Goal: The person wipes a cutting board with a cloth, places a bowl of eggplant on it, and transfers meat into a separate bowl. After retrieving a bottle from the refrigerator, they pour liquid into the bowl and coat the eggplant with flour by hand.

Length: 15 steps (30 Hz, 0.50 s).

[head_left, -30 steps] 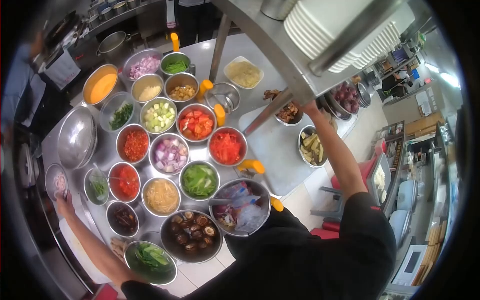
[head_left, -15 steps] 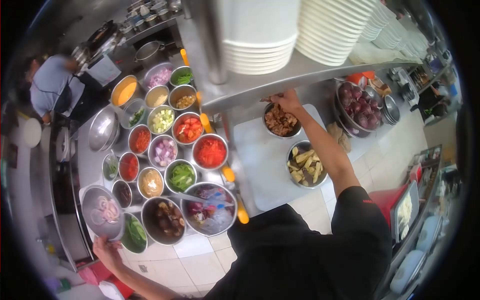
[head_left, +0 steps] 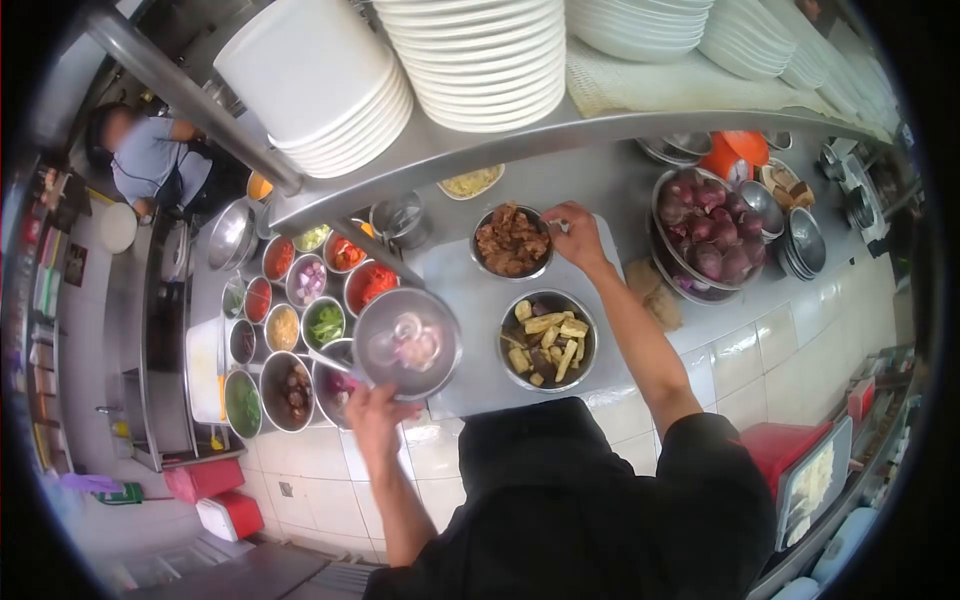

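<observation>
Left hand: your left hand is clamped on the near rim of a steel bowl of pale pink slices, the fingers curled at its edge, likely so that the slices stay clear of your grip.
Slices bowl: it shows in front of the left edge of the white board, apparently off the counter, its mouth towards you; it is blurred, so the exact tilt is hard to judge.
Right hand: your right hand is at the right rim of the bowl of brown pieces, fingertips drawn in; you cannot tell from this view whether they pinch the metal or only rest there.
Brown pieces: their bowl stands on the far part of the board, full, so a touch at the rim probably keeps your fingers out of the food.
Eggplant-like pieces: their bowl sits on the board just nearer to you, within easy reach.
Steel containers: the group stands closely packed to your left, probably so that each filling can be seen and reached.
Red onions: the heap fills a large bowl to your right, beyond your forearm.
Shelf: the shelf carries stacked white dishes above the counter, which presumably saves working room below.
</observation>
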{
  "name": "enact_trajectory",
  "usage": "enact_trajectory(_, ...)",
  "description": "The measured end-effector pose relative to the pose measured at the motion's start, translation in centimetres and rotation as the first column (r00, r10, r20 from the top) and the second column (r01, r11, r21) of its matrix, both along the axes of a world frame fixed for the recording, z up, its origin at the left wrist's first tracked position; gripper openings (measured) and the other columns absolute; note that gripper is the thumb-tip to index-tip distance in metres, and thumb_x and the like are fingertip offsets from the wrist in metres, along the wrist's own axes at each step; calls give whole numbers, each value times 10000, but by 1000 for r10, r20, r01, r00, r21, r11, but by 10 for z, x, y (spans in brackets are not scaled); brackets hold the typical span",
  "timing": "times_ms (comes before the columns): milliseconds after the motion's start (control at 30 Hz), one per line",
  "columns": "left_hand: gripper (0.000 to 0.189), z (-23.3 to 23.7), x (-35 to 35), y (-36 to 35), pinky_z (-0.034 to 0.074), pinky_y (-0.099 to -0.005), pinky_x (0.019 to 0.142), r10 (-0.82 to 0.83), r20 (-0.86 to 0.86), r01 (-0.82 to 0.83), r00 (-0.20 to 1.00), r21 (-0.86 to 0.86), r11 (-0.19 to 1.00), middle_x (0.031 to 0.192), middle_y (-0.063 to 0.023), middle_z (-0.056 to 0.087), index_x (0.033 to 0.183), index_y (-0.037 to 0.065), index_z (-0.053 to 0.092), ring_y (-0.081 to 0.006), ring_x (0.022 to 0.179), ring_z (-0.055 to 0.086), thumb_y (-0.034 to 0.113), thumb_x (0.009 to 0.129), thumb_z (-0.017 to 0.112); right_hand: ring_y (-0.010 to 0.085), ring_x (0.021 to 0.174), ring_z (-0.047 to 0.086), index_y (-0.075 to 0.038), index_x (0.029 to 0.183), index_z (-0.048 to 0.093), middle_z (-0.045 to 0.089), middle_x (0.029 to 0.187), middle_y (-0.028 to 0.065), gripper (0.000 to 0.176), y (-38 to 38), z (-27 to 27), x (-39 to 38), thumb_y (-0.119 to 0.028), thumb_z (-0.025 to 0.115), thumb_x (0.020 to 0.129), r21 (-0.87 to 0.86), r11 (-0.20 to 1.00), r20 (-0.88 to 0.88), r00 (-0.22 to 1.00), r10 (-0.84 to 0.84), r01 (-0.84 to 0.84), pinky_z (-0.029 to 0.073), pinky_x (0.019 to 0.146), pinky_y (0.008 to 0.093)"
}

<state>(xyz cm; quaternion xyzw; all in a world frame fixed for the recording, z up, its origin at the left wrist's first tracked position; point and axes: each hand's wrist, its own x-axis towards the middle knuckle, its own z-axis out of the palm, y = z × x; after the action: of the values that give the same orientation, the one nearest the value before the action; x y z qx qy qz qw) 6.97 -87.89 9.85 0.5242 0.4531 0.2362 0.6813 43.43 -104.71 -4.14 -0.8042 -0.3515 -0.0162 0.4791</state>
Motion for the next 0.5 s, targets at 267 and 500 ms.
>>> enact_trajectory(267, 232, -113, 55, -17, 562, -318, 515, 74, 45, -66, 996, -157, 985, 854, -229, 643, 1007, -106, 473, -310, 651, 687, 64, 860, 527, 230, 539, 657, 93, 993, 619, 661, 713, 176, 435, 1, -19, -12, -327, 544, 909, -235, 971, -822, 527, -217, 33, 570, 486, 335)
enact_trajectory(500, 208, -148, 68, 10, 560, -295, 509, -18, 3, 18, 1000, -185, 983, 823, -195, 654, 996, -94, 516, -265, 641, 685, 68, 866, 522, 216, 516, 634, 98, 917, 609, 635, 681, 171, 268, 18, -21, 37, -156, 524, 903, -161, 919, -813, 479, -331, 361, 553, 471, 328)
